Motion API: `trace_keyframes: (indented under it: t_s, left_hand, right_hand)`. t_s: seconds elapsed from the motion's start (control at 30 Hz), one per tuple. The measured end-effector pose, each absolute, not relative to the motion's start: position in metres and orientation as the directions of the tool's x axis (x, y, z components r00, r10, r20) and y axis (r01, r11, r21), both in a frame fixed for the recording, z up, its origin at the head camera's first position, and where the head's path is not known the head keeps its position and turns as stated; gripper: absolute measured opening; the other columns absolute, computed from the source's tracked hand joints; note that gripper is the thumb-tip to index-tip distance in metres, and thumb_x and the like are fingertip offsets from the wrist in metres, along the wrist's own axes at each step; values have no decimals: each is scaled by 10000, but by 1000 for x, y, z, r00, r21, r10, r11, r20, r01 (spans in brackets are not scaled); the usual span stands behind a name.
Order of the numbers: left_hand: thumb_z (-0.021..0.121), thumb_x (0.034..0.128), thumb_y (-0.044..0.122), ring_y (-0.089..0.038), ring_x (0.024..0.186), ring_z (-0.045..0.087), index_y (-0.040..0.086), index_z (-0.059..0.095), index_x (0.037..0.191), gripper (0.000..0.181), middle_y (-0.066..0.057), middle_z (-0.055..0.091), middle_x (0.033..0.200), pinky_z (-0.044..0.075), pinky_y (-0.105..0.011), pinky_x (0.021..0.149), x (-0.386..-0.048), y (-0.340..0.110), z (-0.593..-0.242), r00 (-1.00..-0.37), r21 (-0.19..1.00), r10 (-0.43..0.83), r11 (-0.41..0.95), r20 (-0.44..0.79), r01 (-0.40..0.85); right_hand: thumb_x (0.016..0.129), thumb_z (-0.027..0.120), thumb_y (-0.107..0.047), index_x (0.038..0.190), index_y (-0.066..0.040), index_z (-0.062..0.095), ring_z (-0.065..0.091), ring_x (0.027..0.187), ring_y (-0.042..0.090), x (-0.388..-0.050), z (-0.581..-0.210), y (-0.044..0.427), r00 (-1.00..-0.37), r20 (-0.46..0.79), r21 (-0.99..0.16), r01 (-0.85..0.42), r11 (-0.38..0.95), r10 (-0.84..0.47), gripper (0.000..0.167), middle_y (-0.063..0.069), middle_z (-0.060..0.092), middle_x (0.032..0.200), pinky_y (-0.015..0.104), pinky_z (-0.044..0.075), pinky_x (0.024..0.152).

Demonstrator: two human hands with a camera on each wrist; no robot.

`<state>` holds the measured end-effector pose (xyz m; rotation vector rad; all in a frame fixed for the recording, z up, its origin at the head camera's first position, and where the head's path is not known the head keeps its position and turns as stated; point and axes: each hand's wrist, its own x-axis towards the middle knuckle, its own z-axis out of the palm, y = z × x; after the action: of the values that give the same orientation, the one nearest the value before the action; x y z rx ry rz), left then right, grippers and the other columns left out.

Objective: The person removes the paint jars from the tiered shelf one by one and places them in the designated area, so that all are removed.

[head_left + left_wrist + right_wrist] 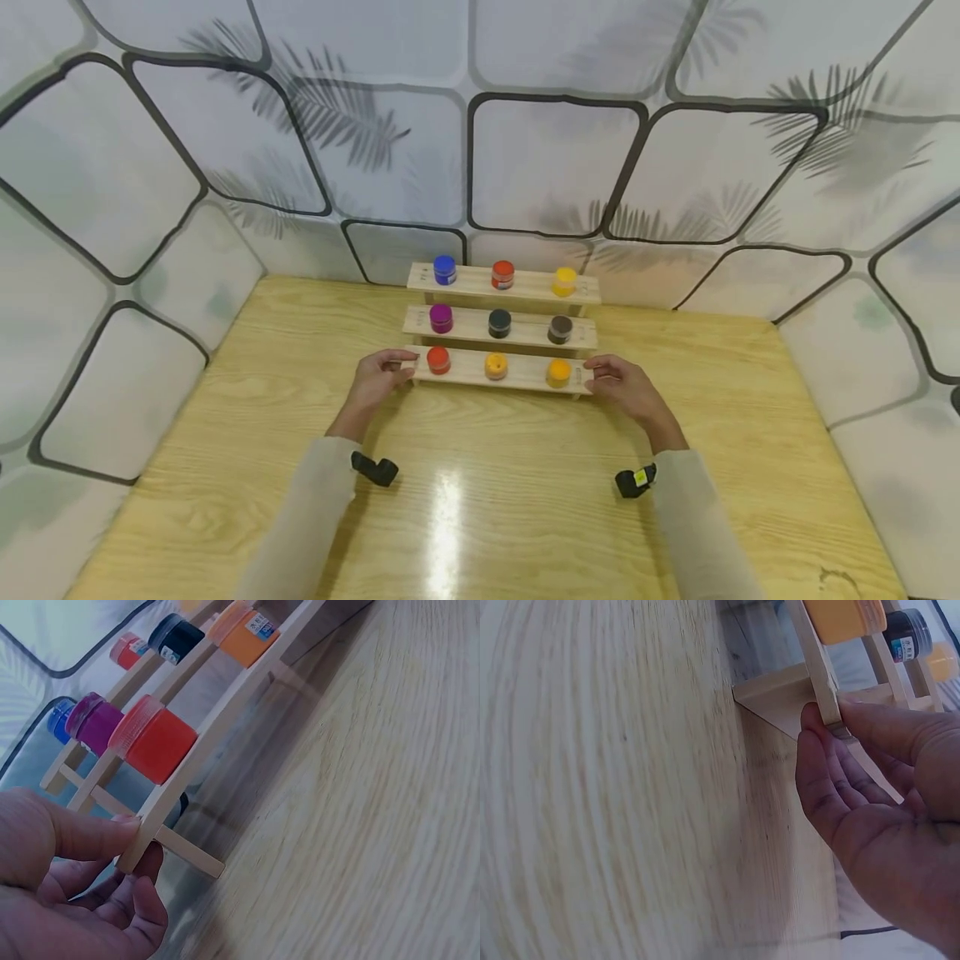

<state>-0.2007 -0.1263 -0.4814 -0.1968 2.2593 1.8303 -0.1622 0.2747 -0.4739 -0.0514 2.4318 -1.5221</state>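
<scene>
A three-step wooden display rack (465,367) bears several small paint jars in rows. My left hand (377,383) pinches the left end of its lowest shelf, thumb on top and fingertips beneath, as the left wrist view shows. At the shelf's other end my right hand (621,385) pinches the board the same way. On the lowest shelf stand a red jar (438,360) and two orange-yellow jars, one in the middle (496,366) and one at the right (558,372). A purple jar (441,318) and two dark ones (499,323) occupy the middle shelf.
Blue (445,270), red (502,275) and yellow (564,282) jars stand on the top shelf. The rack is on a wood-grain table (525,517), close to a patterned back wall (555,167). Similar walls flank the table on both sides.
</scene>
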Motion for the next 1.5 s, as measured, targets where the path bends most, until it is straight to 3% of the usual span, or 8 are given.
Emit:
trace_keyframes:
  t_s: [0.17,0.5,0.63,0.97,1.23,1.5]
  left_hand:
    - [659,858,18,-90,655,525,-42,640,1141,290,75,610,775,449,-232,608,-202,-118,-483,-965,948,56,208,-258,-241]
    - [655,864,19,-105,687,472,-21,637,1144,284,-25,592,892,435,-233,619,-204,-109,-485,-963,946,88,233,-253,-227]
    - [643,874,37,-113,756,449,-17,622,1145,277,-88,581,1064,433,-241,646,-204,-107,-483,-961,942,113,255,-254,-219]
    - [652,884,70,-177,984,390,9,620,1161,286,-98,513,1227,394,-243,759,-202,-109,-486,-955,936,114,259,-275,-239]
    - [666,871,57,-164,826,371,12,637,1145,279,-17,468,956,382,-217,623,-203,-108,-487,-963,942,102,256,-249,-216]
    - [696,850,77,-157,864,377,22,651,1141,300,-15,474,1006,383,-224,657,-206,-109,-489,-953,931,97,263,-287,-253]
  right_hand:
    - [944,589,-178,1289,28,503,489,1140,327,-160,-470,283,-965,-203,-883,108,457,-164,411,237,504,1262,336,489,860]
    - [948,585,-213,1323,16,473,504,1074,190,-157,-468,294,-958,-233,-886,138,442,-167,453,221,495,1271,381,492,878]
    - [950,583,-219,1321,17,469,506,1064,162,-159,-468,295,-954,-236,-893,138,428,-184,455,212,492,1268,381,495,875]
    - [952,579,-224,1314,21,476,548,1036,216,-162,-465,298,-940,-239,-879,103,465,-243,449,246,499,1263,441,505,875]
    - [961,562,-209,1309,32,498,531,1152,415,-161,-456,299,-938,-196,-825,0,565,-286,428,271,499,1321,461,507,887]
    - [941,596,-230,1253,25,558,598,1070,382,-156,-449,302,-956,-164,-781,-26,624,-245,405,253,575,1242,451,522,851]
